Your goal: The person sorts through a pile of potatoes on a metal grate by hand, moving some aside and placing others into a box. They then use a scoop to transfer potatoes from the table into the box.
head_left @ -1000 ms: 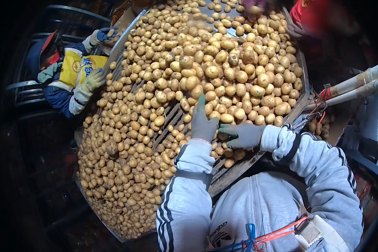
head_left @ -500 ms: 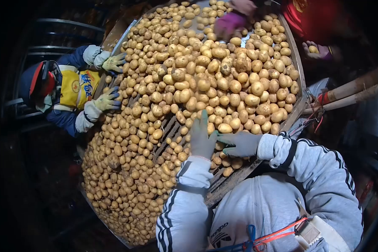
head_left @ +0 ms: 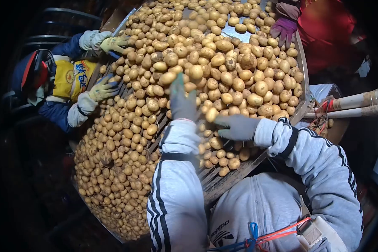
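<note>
Slatted table under potatoes, left hand open against them, right hand loosely open beside one

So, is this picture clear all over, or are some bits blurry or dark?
Head view: bright light on the potatoes and grey sleeves; near-black surroundings, darkest at the corners; left hand smeared, probably by motion, right hand crisper; red clothing soft and blotchy; the table's edge looks bent, likely by a wide lens.
</note>
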Tool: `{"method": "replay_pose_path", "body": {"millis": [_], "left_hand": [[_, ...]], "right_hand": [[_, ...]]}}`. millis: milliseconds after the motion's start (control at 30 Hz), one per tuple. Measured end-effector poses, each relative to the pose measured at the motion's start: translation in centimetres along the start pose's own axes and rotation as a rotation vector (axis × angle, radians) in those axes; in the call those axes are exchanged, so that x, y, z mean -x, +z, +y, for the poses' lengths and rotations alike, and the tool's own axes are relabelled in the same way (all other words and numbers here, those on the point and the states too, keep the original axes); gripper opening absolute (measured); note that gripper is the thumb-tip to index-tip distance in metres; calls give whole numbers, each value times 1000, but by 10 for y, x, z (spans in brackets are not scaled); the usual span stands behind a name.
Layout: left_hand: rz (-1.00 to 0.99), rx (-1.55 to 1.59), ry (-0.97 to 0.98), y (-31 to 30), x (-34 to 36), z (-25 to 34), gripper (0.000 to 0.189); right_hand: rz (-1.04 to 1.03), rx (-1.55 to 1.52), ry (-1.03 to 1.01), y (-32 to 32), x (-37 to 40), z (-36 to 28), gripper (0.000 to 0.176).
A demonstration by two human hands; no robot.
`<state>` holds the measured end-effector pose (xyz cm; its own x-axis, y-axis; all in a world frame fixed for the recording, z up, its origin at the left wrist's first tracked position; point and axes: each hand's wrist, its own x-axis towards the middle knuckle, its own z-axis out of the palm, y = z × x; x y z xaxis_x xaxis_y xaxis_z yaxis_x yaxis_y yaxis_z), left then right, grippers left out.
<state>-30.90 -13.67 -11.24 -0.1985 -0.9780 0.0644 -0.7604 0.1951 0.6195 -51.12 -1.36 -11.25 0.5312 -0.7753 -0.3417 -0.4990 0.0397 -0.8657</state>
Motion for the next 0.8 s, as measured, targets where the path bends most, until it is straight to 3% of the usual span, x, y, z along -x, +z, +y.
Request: {"method": "replay_pose_path", "body": {"millis": [67,100,167,267,300,367,467,500,600,633,733,767,800], "left_hand": [[114,-23,16,-25,-5,0,75],[138,-157,45,-38,0,-3,71],[114,-97,62,-54,24,-7,49],[-128,-94,6,-50,66,-7,35],[-172,-141,97,-40,74,-8,36],[-257,-228,284,-18,83,-10,37],[-226,-284,308,5,79,-5,38],[-299,-379,311,-1,78,5,36],[-272,-367,419,-13,69,5,35],[-665,-594,197,-17,61,8,29],[-579,-377,78,-29,81,-24,34],[-566,-345,162,-43,90,-29,36],[-550,-314,248,-57,96,-34,38]], "right_hand": [[285,189,-327,20,-21,53,63],[-10,131,20,-8,-12,12,63],[-18,3,132,-26,2,-22,60],[136,-82,44,-5,2,3,54],[212,-87,-26,0,3,6,52],[182,-145,34,2,7,4,47],[156,-150,35,17,10,-4,43],[146,-136,12,25,7,-7,42],[240,-42,34,47,-4,-20,43],[248,-18,42,53,-4,-24,52],[173,-60,163,60,-1,-50,65],[304,-58,54,91,-8,-28,76],[271,21,102,101,-9,-34,78]]}}
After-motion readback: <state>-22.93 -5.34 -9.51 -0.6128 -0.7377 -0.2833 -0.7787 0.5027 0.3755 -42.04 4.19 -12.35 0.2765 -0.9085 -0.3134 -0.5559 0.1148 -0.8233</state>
